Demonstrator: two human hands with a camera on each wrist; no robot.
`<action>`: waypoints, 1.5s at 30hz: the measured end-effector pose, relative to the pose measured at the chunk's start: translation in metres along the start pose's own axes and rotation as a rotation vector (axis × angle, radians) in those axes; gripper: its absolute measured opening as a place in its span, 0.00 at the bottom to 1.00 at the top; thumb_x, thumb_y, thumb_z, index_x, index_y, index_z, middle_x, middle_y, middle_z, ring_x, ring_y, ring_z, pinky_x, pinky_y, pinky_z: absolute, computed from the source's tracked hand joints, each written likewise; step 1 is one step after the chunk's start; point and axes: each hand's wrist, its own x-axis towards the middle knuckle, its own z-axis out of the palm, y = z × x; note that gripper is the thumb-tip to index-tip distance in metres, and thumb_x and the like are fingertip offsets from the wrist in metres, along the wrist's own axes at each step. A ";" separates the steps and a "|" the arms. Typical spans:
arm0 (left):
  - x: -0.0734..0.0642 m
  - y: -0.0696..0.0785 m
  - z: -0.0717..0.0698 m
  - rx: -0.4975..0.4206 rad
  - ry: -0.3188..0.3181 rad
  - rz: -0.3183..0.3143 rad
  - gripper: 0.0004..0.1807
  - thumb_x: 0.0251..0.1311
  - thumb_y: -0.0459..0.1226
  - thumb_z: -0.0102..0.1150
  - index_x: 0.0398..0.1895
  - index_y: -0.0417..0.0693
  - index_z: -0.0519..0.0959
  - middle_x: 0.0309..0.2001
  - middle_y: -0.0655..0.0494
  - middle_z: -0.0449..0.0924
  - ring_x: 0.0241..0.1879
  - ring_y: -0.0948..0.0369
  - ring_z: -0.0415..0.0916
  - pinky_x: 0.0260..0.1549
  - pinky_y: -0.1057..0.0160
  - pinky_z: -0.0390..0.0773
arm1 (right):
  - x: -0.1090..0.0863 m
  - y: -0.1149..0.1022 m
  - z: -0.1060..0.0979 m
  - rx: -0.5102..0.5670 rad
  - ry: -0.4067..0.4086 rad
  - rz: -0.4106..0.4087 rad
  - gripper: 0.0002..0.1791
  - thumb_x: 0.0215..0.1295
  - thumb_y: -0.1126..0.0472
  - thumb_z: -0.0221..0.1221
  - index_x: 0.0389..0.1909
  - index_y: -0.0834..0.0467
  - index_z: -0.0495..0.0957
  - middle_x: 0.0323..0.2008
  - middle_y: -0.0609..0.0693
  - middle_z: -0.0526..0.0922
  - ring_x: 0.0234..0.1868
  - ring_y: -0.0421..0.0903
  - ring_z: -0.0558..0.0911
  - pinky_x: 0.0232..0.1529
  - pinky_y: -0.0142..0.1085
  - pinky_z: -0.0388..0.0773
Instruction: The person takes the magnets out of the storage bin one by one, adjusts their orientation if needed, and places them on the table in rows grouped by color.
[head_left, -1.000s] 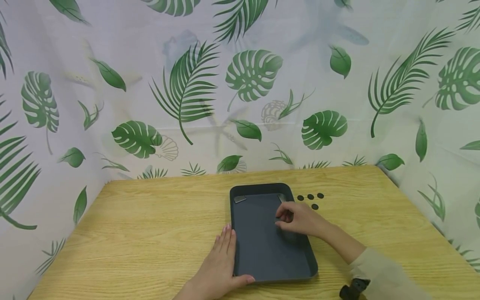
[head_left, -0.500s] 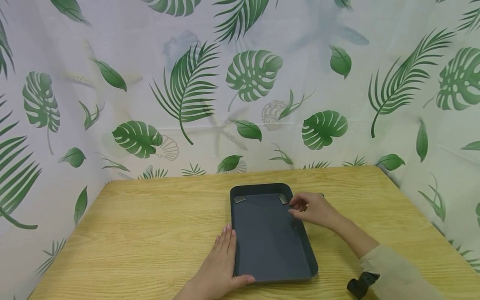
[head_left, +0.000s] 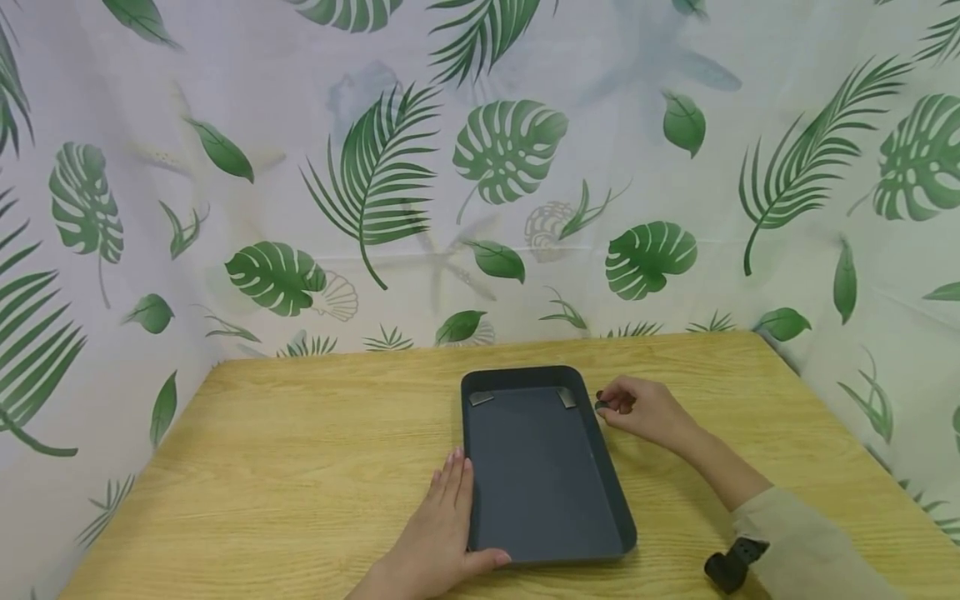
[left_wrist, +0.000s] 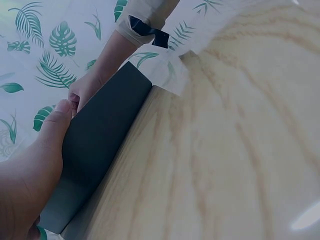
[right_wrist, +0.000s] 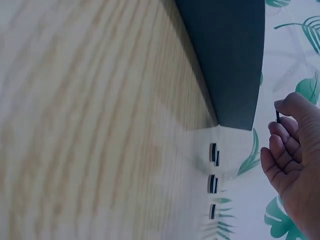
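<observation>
A dark grey rectangular baking tray (head_left: 543,475) lies on the table. My left hand (head_left: 442,517) rests against its near left corner, fingers straight along the left side and thumb at the near edge; the left wrist view shows the thumb (left_wrist: 54,122) along the rim. My right hand (head_left: 648,408) is just outside the tray's right rim, pinching a small thin black disc (right_wrist: 278,116) between thumb and fingertips. Several similar black discs (right_wrist: 212,151) lie on the table beside the tray, mostly hidden behind that hand in the head view.
Inside the tray's far corners lie two small metallic pieces, one on the left (head_left: 482,398) and one on the right (head_left: 566,398). A leaf-printed white cloth (head_left: 405,208) hangs behind the wood-grain table (head_left: 300,467) and along its sides.
My right hand has moved from over the tray to the right, past its rim, uncovering the right metallic piece. A black disc now shows at its fingertips. My left hand stays put.
</observation>
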 end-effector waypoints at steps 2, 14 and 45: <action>0.000 0.001 -0.001 -0.006 -0.013 -0.004 0.59 0.57 0.68 0.47 0.71 0.27 0.45 0.73 0.32 0.35 0.73 0.42 0.33 0.67 0.44 0.50 | -0.001 0.004 -0.001 -0.005 0.009 0.018 0.05 0.57 0.64 0.65 0.33 0.60 0.80 0.26 0.45 0.79 0.28 0.38 0.75 0.28 0.31 0.74; 0.000 0.000 -0.001 -0.024 -0.041 -0.025 0.60 0.55 0.69 0.48 0.72 0.28 0.43 0.74 0.34 0.33 0.73 0.45 0.32 0.68 0.45 0.49 | -0.003 0.029 -0.008 -0.022 0.065 0.097 0.08 0.58 0.64 0.64 0.36 0.63 0.80 0.28 0.48 0.80 0.28 0.40 0.76 0.28 0.31 0.74; 0.002 -0.002 0.003 -0.012 -0.030 -0.025 0.60 0.56 0.69 0.47 0.72 0.29 0.43 0.74 0.34 0.32 0.73 0.45 0.31 0.68 0.45 0.48 | -0.012 0.068 -0.015 -0.067 0.106 0.243 0.10 0.60 0.62 0.62 0.36 0.66 0.78 0.30 0.54 0.81 0.31 0.46 0.78 0.32 0.38 0.75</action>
